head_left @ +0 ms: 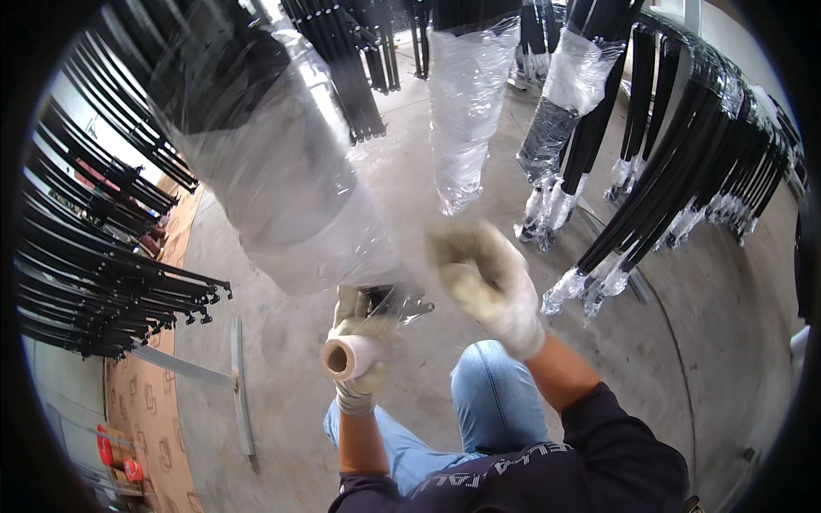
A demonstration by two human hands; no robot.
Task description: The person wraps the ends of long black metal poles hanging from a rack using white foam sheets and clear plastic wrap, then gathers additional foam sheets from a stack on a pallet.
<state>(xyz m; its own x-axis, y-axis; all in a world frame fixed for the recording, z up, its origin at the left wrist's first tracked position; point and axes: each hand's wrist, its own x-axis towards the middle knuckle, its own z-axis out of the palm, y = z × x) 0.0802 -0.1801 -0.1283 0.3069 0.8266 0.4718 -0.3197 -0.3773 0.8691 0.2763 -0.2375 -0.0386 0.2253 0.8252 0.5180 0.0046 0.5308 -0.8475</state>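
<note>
My left hand (351,315), in a pale work glove, is wrapped around a roll of clear stretch film (369,352), its hollow cardboard core facing me. Above the roll, film covers the lower end of a large black bundle (295,184) on the left. A dark end of something (389,301) sticks out beside my left fingers; its kind is unclear. My right hand (492,286), gloved too, is raised to the right of the roll with its fingers curved. Motion smears the fingertips, so I cannot make out whether it grips anything.
Black metal tubes (111,256) hang in rows on the left. Film-wrapped bundles (466,111) hang ahead, and black tubes with wrapped ends (658,188) fill the right. A metal bar (241,393) lies on the concrete floor (291,419). Red containers (111,446) stand at lower left.
</note>
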